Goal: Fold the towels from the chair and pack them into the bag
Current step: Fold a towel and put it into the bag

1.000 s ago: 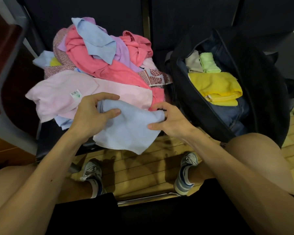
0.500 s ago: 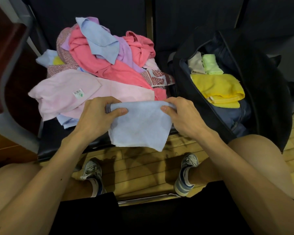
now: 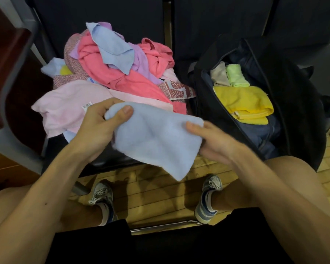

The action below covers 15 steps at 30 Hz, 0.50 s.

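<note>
We've got both hands, left hand (image 3: 98, 123) and right hand (image 3: 212, 139), pinching the blue towel (image 3: 156, 138); the bag (image 3: 293, 111) sits right, closer to our right hand.

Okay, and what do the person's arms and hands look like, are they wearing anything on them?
Both arms are bare as far as the frame edge, with no sleeves in view. The left hand and right hand show no gloves, rings, watch or bands on the parts that I can see. A small dark spot marks the left forearm. Lower down, black shorts show.
</note>
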{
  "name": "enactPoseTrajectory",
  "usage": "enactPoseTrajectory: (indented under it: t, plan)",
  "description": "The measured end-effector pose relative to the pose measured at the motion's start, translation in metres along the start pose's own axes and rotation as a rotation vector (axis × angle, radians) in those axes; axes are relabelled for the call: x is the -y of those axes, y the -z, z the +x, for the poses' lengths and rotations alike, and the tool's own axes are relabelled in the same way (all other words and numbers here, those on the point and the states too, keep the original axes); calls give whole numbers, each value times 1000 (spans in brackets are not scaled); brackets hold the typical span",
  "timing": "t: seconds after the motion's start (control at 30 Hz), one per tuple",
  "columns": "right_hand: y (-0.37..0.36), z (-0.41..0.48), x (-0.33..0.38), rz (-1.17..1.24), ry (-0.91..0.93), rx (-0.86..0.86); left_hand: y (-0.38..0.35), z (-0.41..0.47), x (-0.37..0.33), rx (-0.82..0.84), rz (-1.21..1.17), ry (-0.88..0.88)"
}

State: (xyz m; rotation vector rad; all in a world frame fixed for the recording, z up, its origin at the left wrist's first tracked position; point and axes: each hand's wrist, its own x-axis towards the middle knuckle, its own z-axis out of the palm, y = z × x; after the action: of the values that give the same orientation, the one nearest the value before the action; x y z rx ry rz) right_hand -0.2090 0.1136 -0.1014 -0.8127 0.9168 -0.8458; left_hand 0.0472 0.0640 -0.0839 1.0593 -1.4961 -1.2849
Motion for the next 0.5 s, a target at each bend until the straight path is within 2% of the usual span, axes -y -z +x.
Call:
enactPoseTrajectory:
  t: [0.03, 0.1, 0.17, 0.23, 0.37, 0.43, 0.5]
  plan:
    - [-7, 1, -10, 70, -14, 43, 0, 0, 0, -36, -71, -2]
    - [-23, 4, -31, 36, -76, 126, -1, 1, 0, -94, -123, 59]
    - [-36, 8, -39, -45, -97, 88, 1, 3, 2, -151, -114, 182]
    - [-36, 9, -34, 6, -76, 29, 6, 7, 6, -202, -147, 319]
    - [-31, 1, -6, 147, -12, -1, -2, 8, 13, -180, -501, 580]
    - [-31, -5, 2, 179, 28, -39, -14, 8, 15, -196, -703, 624]
    - [-31, -12, 11, 208, 72, -101, -30, 7, 18, -157, -790, 643]
